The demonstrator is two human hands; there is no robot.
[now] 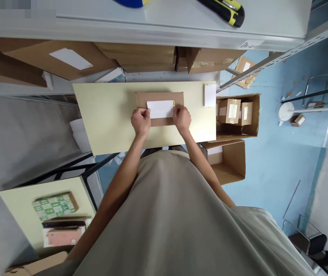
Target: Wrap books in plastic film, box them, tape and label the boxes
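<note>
A flat brown cardboard box (159,96) lies on the pale yellow table (109,115) in front of me. Over its top is a white label (160,109) with a small yellow mark at its upper right corner. My left hand (141,120) pinches the label's left edge between thumb and curled fingers. At the opposite edge, my right hand (182,118) grips the label the same way. Whether the label is stuck to the cardboard or just above it, I cannot tell. A white stack of labels (209,95) rests near the table's right end.
Beyond the table stands a shelf (152,30) with large cartons (149,55) below and a yellow-black utility knife (224,11) on top. Open cartons (251,115) stand to the right, one holding small boxes (229,111). A side table (23,203) at lower left bears several packages.
</note>
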